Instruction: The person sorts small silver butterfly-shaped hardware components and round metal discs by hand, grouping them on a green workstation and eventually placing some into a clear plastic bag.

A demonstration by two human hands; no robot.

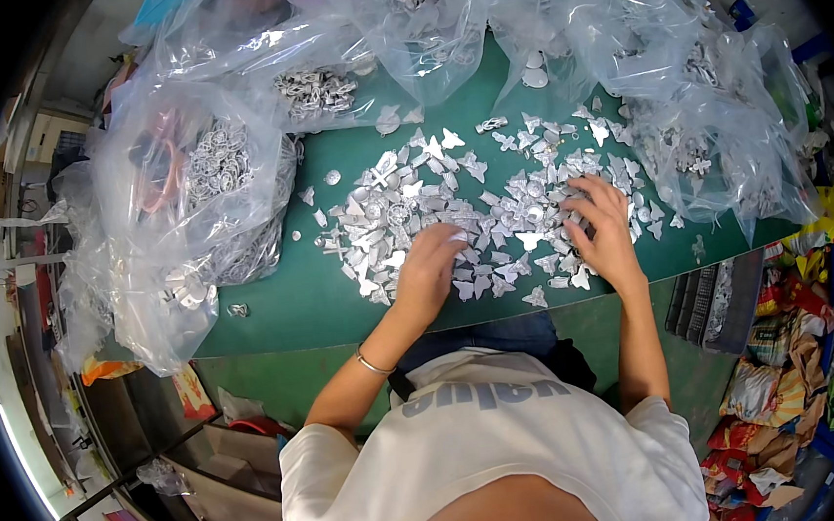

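Small silvery metal pieces (384,214) lie in a broad heap on the green tabletop (294,314), in two joined piles. Several look flat and star-like or winged, others round. My left hand (430,271), with a bangle on its wrist, rests at the near edge of the left pile; its fingers are bent inward among the pieces, and their tips are partly hidden. Over the right pile, my right hand (603,231) has its fingers curved and spread apart, touching the pieces, with none plainly gripped.
Clear plastic bags of metal parts ring the table: a left bag (219,168), a back bag (315,87) and a right bag (692,141). Below the right edge stands a dark crate (714,306) beside colourful packets (769,380). An open drawer (226,452) sits at lower left.
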